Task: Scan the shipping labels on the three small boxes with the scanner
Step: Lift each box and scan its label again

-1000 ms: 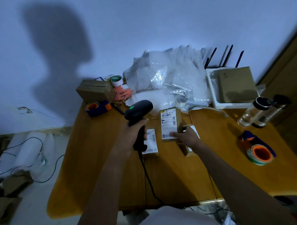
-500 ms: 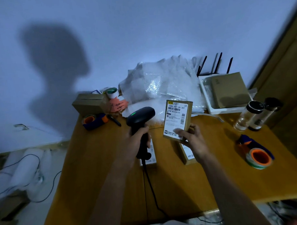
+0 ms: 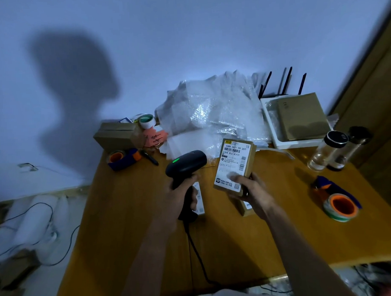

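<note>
Head view: left hand (image 3: 180, 198) grips the scanner (image 3: 186, 168); right hand (image 3: 250, 191) holds a box (image 3: 234, 166) tilted above the tabletop (image 3: 131, 227). Scanner should face the barcode squarely, thumb clear of it.

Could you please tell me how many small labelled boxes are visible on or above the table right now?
3. One box is held up in the right hand; a second lies on the table behind the scanner; a third lies largely hidden under the right hand.
</note>
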{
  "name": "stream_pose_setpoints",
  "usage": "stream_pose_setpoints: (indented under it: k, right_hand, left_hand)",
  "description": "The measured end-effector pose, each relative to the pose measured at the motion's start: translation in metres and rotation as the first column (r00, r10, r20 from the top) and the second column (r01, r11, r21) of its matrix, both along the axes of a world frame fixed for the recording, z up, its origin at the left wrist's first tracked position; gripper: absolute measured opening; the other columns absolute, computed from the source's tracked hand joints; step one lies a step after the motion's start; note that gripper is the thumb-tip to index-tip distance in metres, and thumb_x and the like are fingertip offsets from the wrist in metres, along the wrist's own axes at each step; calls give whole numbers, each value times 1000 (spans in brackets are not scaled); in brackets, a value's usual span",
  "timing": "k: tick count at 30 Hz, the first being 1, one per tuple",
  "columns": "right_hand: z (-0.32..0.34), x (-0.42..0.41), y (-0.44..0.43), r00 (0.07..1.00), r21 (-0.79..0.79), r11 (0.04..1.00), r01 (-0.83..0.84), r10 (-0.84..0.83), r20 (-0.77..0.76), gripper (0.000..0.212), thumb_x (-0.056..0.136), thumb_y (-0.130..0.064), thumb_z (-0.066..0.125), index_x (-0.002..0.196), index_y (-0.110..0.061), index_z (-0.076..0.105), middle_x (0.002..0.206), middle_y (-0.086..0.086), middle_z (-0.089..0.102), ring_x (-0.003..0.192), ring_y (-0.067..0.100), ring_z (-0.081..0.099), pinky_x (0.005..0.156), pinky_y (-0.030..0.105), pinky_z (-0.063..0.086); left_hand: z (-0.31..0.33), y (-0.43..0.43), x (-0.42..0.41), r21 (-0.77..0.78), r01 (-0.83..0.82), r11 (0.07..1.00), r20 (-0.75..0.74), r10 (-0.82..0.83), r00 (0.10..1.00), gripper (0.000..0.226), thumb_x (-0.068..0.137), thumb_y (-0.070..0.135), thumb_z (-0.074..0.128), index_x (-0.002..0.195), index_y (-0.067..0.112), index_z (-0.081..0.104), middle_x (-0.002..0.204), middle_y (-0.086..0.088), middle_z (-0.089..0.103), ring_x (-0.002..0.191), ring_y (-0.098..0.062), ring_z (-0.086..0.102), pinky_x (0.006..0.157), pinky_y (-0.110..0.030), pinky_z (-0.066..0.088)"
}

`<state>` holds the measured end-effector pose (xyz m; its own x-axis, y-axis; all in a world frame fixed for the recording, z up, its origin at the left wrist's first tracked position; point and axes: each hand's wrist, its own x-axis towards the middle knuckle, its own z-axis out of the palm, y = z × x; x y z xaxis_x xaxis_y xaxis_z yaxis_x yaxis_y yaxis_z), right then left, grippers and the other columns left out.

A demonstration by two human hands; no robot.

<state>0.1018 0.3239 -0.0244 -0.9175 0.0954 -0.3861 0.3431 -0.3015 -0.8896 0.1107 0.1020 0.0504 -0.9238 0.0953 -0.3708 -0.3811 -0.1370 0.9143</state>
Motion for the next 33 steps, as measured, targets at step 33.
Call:
stream_pose_setpoints:
  k: [33]
  right_hand:
    - [-4, -7, -18, 990, 181, 978, 103, -84, -110, 72, 80, -19, 84, 141, -20, 46, 120, -2, 70, 100, 12, 71, 64, 20, 60]
  left_hand:
    - [-14, -7, -7, -66, 54, 996, 45, -51, 998, 22, 91, 24, 74, 85, 10, 58, 56, -4, 52, 44, -17, 46, 55, -34, 44]
